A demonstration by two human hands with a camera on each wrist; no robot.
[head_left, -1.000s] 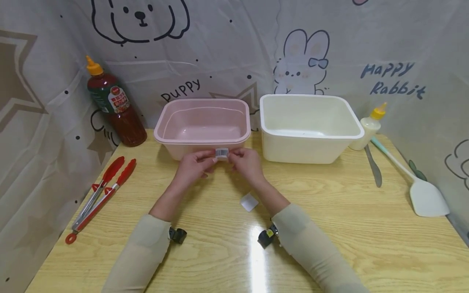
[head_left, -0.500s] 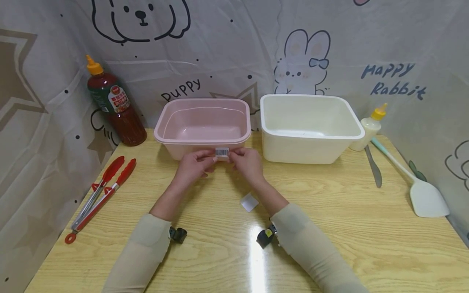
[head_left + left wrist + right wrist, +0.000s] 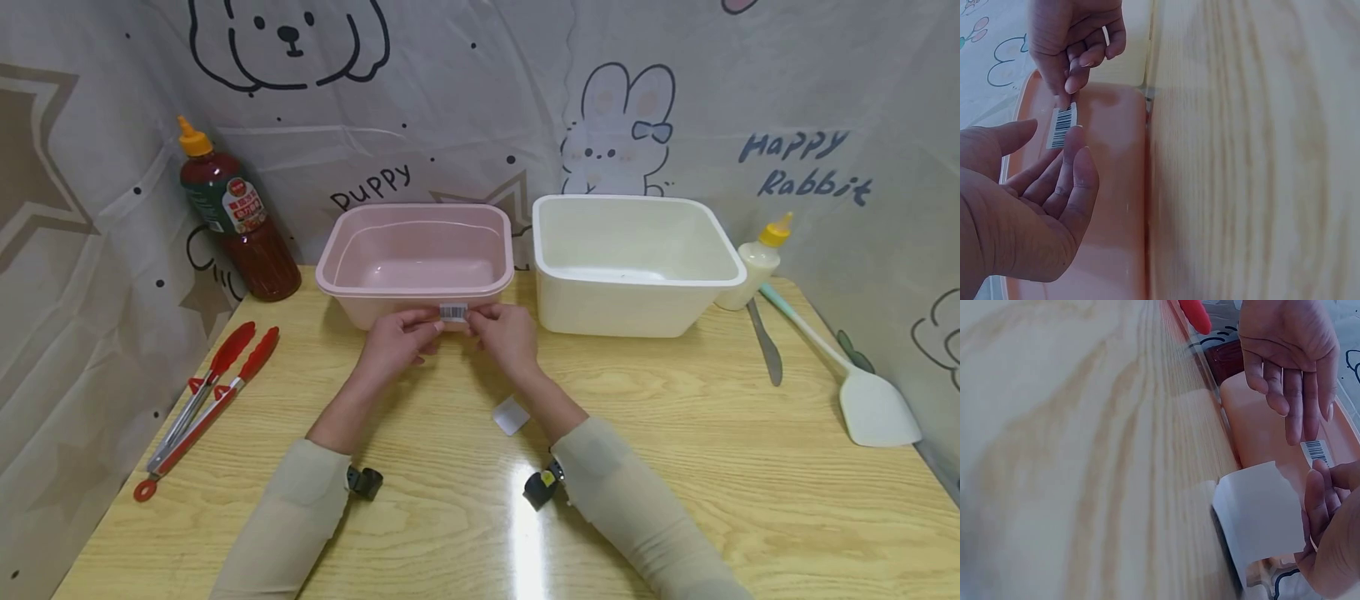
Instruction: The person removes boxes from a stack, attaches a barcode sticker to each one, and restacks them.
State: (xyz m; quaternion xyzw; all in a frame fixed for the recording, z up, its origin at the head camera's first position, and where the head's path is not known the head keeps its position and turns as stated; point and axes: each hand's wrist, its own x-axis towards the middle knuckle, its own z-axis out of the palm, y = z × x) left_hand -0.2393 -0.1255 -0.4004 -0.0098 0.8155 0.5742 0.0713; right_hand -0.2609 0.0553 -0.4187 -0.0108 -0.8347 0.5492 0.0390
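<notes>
A small white barcode label [image 3: 453, 312] lies against the front wall of the pink bin [image 3: 416, 289], below its rim. My right hand [image 3: 507, 337] pinches the label's right end between thumb and finger. At the other end, my left hand [image 3: 397, 343] touches the label's edge with its fingertips. In the left wrist view, the left thumb [image 3: 1019, 134] stands apart from the fingers, which are fairly straight. The right wrist view also has the label [image 3: 1315, 452] between both hands. Whether the label's back is fully stuck to the bin cannot be told.
A white paper square [image 3: 511, 415] lies near my right forearm. To the right stand a cream bin [image 3: 622, 304] and a small yellow-capped bottle [image 3: 753, 267], with a knife [image 3: 765, 343] and a spatula [image 3: 873, 404]. Red tongs [image 3: 213, 404] and a sauce bottle [image 3: 243, 229] are left.
Both hands stay at the label with hardly any movement. The right wrist has shifted very slightly to the left.
</notes>
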